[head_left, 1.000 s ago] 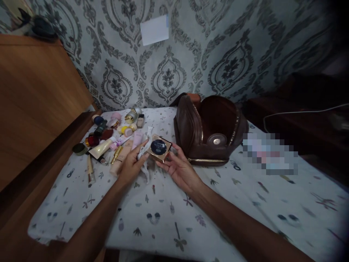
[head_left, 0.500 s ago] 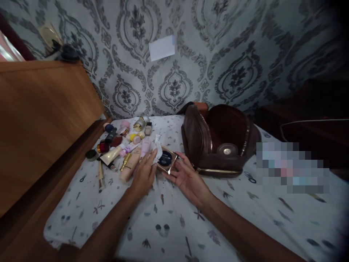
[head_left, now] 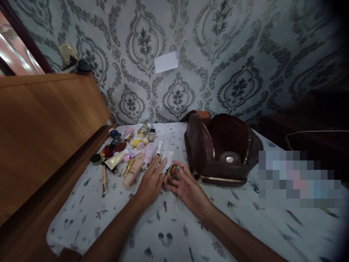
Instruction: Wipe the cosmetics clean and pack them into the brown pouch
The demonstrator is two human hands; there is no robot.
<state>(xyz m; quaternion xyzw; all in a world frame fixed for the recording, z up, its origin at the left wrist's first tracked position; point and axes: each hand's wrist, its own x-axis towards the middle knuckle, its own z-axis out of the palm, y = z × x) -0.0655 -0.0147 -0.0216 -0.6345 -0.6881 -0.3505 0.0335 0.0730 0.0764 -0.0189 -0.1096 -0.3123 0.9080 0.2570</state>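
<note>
My right hand (head_left: 188, 187) grips a compact case (head_left: 170, 172) with gold edges, now tilted on its side. Close beside it, my left hand (head_left: 151, 180) lies with fingers extended near a white tube (head_left: 169, 157); nothing shows in its grasp. To its left are a pink tube (head_left: 148, 155), a small white tube (head_left: 160, 147), a beige bottle (head_left: 134, 171) and a gold tube (head_left: 129, 166). A cream tube (head_left: 116, 159), a brush-like item (head_left: 105, 180) and several jars and bottles lie farther left. The brown bag (head_left: 218, 160) stands unzipped to the right.
A patterned white cloth (head_left: 174, 218) covers the surface. The wooden panel (head_left: 51, 112) borders the left side, and the patterned wall (head_left: 180, 40) rises behind. A pixelated area (head_left: 297, 178) and a thin cable (head_left: 316, 131) are at the right.
The compact has turned from face-up to edge-on in my right hand. My left hand has moved off the white tube, which now lies on the cloth. The view has shifted slightly.
</note>
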